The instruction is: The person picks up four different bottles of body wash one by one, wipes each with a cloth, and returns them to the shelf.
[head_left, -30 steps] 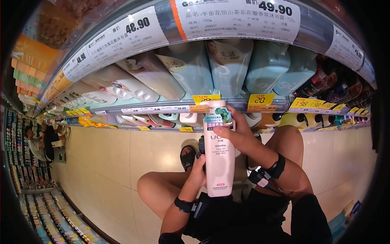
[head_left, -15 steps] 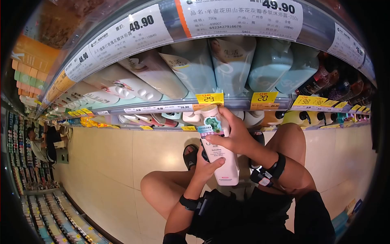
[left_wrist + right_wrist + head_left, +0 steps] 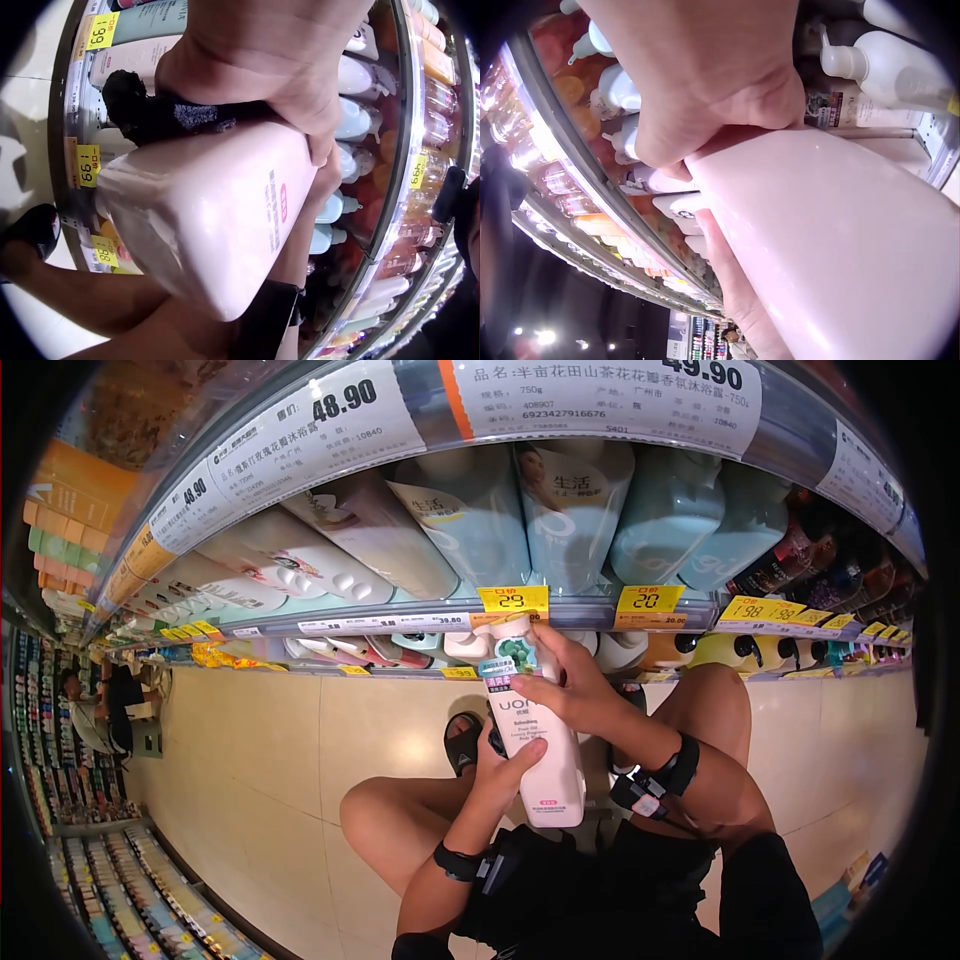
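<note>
- Holding, head view: both hands are supporting one pale pink bottle (image 3: 556,792) in front of the shelf's front edge (image 3: 350,627); its cap end is pointing towards that edge, just below a yellow price tag (image 3: 515,601).
- Head view, grips: the right hand (image 3: 580,690) is curling round the upper part, thumb across the label; the left hand (image 3: 503,768) is gripping lower down, thumb over the front. Its far fingers are hiding behind the bottle.
- Step in hand, judged: the printed front is facing the wearer, so the hands appear to be presenting the label for reading.
- Left wrist view: the bottle's base is facing the camera, with small red print (image 3: 284,201) showing near one side.
- Right wrist view: the bottle's smooth side is filling the lower right; a white pump bottle (image 3: 889,69) is lying beyond it.
- Next move, judged: turning or shifting the bottle is calling for one hand bearing its weight while the other is loosening.
</note>
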The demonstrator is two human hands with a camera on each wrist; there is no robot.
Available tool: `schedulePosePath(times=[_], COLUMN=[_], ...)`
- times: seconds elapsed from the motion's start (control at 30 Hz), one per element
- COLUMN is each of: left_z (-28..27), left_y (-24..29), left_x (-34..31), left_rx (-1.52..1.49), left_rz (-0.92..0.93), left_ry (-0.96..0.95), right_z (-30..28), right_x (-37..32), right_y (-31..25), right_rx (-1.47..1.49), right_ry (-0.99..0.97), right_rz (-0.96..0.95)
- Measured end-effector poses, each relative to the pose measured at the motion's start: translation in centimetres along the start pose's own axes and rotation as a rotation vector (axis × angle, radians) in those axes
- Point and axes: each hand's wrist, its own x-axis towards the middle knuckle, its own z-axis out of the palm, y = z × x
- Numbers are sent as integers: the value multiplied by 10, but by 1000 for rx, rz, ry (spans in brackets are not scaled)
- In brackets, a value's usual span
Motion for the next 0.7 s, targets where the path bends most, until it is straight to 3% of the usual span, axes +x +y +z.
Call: schedulePosePath(times=[0.17,0.27,0.33,0.37,0.4,0.47,0.5,0.7], left_z=[0,-6,-4,-3,-4,-4,-2,-3], left_y=[3,-6,-6,-7,-9,-13,-10,-7], left_x=[0,-6,-18,-22,-25,-31,-33,-31], left_rx=[32,28,-248,-214,-212,-408,-490,-655], left_rz=[-16,80,-151,-269,-270,-482,-494,-394], left_ry=[0,-71,43,61,59,60,-37,8], right_z=[0,-4,-6,-7,-8,-10,-10,-8], right_x=[0,-3,-6,-7,-9,-12,-14,-12], right_y=[3,0,-1,-2,-2,-1,-4,5], right_rx=[62,171,251,320,389,376,351,340], right_ry=[65,105,112,126,141,140,144,187], right_rz=[-45,-89,-111,-143,-175,-220,-266,-340])
